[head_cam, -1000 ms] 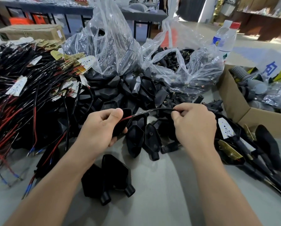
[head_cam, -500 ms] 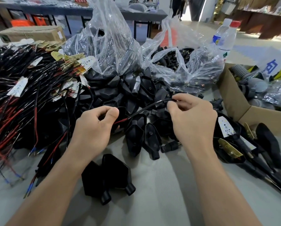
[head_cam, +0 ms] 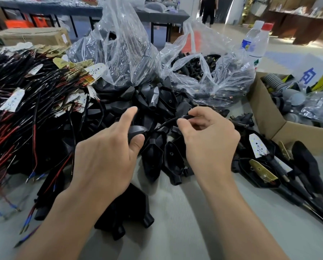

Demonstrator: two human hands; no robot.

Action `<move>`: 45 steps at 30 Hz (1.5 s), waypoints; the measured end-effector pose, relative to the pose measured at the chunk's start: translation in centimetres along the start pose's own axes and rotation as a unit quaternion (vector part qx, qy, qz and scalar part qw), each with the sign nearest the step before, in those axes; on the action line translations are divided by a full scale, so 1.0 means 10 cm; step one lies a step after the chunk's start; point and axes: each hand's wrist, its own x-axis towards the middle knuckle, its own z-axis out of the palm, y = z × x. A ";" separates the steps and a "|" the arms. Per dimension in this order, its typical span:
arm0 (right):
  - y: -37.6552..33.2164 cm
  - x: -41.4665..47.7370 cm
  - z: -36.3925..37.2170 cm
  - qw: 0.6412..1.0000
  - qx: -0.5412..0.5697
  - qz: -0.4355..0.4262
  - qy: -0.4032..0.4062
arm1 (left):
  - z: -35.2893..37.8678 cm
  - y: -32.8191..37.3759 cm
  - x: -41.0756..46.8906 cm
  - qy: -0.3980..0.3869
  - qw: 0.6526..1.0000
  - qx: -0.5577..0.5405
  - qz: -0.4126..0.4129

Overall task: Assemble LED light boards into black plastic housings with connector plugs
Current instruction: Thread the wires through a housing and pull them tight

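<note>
In progress: left hand [head_cam: 104,156] grips a housing [head_cam: 136,130], right hand [head_cam: 209,139] pinches its cable [head_cam: 164,123]; few seemingly finished units [head_cam: 258,148] lie right, piles of loose housings [head_cam: 157,102] and wired boards [head_cam: 12,100] remain

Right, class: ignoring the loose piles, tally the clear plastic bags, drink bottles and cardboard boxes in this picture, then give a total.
Clear plastic bags: 2, left and right
Bottles: 2, white cap and red cap
Cardboard boxes: 2, far left and right
Total: 6

2 bottles [head_cam: 255,42] nr cardboard box [head_cam: 262,117]
</note>
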 end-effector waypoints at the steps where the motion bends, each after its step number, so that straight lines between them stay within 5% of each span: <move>1: 0.01 0.01 0.00 1.000 -0.006 0.000 0.005 | -0.01 0.00 -0.01 -0.011 1.000 0.011 0.009; 6: 0.01 0.04 -0.05 1.000 -0.002 -0.015 -0.003 | -0.02 -0.01 -0.05 -0.027 1.000 0.010 0.013; 12: -0.09 -0.18 0.12 0.991 0.005 -0.087 -0.105 | 0.01 -0.04 -0.02 0.000 0.984 -0.160 -0.072; 19: -0.16 -0.38 0.19 0.954 0.032 -0.223 -0.199 | 0.04 0.01 -0.02 0.074 0.961 -0.262 -0.045; 23: -0.17 -0.36 0.19 0.948 0.084 -0.183 -0.249 | 0.11 -0.07 0.07 0.124 0.948 -0.279 -0.089; 30: -0.18 -0.41 0.23 0.942 0.103 -0.137 -0.288 | 0.20 -0.16 0.25 0.128 0.851 -0.441 -0.256; 33: -0.14 -0.44 0.25 0.948 0.081 -0.116 -0.284 | 0.04 -0.12 0.38 0.154 0.761 -0.541 -0.324; 40: -0.33 -0.52 0.23 0.899 0.156 -0.066 -0.404 | -0.46 -0.05 0.90 0.033 0.652 -0.681 -0.332; 45: -0.36 -0.43 0.21 0.908 0.178 -0.010 -0.380 | -0.27 0.15 0.90 0.043 0.540 -0.742 -0.395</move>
